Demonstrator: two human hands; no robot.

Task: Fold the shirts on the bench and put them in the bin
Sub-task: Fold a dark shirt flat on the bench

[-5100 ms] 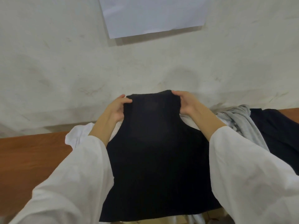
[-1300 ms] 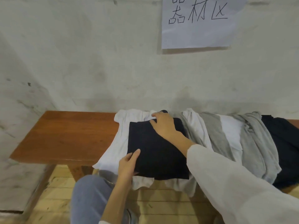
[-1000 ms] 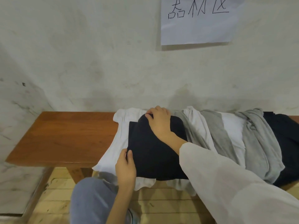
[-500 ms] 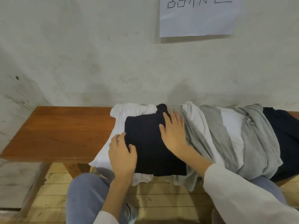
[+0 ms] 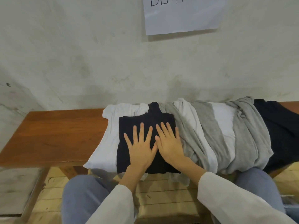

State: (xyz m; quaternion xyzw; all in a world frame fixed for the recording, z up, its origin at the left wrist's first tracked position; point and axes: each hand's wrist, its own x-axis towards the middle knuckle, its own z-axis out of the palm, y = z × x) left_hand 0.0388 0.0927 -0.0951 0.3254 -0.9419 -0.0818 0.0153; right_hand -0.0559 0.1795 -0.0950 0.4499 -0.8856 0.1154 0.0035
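Now the black shirt lies folded into a neat rectangle near the front edge of the table. It rests on a spread white shirt, and a small dark tab of its cloth pokes out at the far side. Both my hands lie flat on it, fingers straight and spread, gripping nothing. My left hand covers the middle of the fold. My right hand is just beside it, thumbs close together, its little finger at the fold's right edge.

Just right of the black shirt, a heap of grey shirts mixed with white ones drapes across the table and hangs over its front edge. A dark garment lies at the far right, touching the heap. The table is reddish-brown wood and stands against a pale wall. A paper with handwritten marks hangs there, cut off at the top. Nearest me are my white sleeves and my knees in blue jeans, above a plank floor.
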